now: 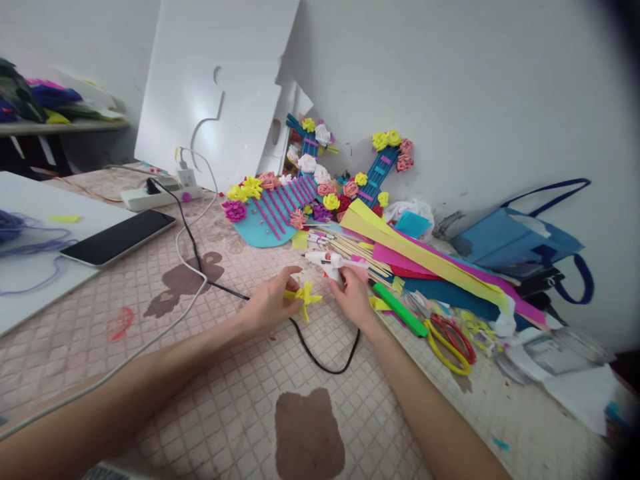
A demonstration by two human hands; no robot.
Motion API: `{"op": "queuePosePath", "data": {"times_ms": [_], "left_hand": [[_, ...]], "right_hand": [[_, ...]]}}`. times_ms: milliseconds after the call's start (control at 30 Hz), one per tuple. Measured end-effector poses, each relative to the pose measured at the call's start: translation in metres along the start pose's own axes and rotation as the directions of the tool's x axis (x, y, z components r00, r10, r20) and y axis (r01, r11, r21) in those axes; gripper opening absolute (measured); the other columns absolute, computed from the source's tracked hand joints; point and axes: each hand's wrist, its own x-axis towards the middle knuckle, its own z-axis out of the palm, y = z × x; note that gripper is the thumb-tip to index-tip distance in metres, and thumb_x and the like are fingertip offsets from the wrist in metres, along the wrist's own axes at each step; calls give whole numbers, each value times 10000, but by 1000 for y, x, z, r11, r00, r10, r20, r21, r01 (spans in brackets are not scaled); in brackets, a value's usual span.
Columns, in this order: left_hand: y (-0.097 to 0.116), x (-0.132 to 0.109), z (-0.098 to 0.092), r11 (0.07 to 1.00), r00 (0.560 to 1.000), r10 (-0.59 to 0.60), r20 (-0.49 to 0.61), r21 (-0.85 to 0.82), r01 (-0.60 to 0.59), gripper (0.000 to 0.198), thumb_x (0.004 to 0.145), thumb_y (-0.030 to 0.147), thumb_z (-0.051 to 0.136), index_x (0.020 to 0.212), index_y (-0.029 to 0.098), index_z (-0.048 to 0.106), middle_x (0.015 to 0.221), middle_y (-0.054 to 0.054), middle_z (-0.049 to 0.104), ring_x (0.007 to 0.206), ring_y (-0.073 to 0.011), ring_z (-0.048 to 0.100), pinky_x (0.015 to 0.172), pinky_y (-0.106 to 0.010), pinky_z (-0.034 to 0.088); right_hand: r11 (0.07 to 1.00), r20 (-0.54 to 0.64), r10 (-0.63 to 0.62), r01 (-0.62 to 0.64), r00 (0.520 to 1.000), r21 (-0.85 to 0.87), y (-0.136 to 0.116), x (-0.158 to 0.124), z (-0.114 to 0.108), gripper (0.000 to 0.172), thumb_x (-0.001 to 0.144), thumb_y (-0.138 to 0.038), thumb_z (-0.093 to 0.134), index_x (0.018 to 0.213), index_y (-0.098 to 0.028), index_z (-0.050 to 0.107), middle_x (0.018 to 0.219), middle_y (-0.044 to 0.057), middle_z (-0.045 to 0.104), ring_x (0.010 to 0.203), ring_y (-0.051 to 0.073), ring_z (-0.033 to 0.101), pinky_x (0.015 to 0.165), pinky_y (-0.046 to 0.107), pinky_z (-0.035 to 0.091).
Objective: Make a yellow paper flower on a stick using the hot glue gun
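Note:
My left hand (267, 305) pinches a small yellow paper flower (310, 299) with pointed petals. The fingers close round its rolled base, and the petals face right. In my right hand (354, 299) is a white hot glue gun (323, 258), its nozzle pointing left, above and just apart from the flower. A black cord (320, 365) loops over the table between my wrists. Behind both hands lies a light blue board (265, 223) with purple strips and paper flowers along its edges. Part of the gun's handle is hidden by my right fingers.
Right of my hands are a green marker (400, 310), yellow-handled scissors (447, 352), yellow paper strips (425, 250) and a blue bag (515, 233). To the left lie a black-screened phone or tablet (120, 237) and a power strip (150, 195). A white cable (165, 327) crosses my left forearm.

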Motion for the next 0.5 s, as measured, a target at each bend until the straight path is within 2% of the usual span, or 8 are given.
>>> {"op": "queuePosePath", "data": {"times_ms": [167, 333, 500], "left_hand": [[1, 0, 0, 1000, 1000, 2, -6, 4, -2, 507, 757, 207, 537, 1241, 190, 384, 899, -35, 630, 795, -168, 644, 657, -277, 530], [0, 0, 1, 1000, 1000, 10, -15, -3, -10, 496, 762, 204, 536, 1235, 182, 386, 905, -41, 624, 788, -162, 639, 644, -267, 527], [0, 0, 1, 1000, 1000, 6, 2, -7, -6, 502, 761, 197, 542, 1238, 185, 385, 897, -35, 625, 781, -159, 636, 645, -267, 526]], "right_hand": [[1000, -59, -16, 15, 998, -11, 0, -2, 3, 330, 856, -301, 447, 1146, -159, 518, 1100, 140, 599, 1064, 266, 531, 903, 424, 430], [1000, -35, -9, 9, 999, -16, 3, -4, 7, 314, 835, -316, 496, 1093, -146, 550, 1024, 144, 624, 957, 279, 566, 848, 447, 450], [1000, -11, -14, 14, 1000, 2, 5, -3, 5, 330, 830, -337, 516, 1102, -154, 556, 1045, 138, 632, 955, 271, 578, 843, 435, 461]]}}
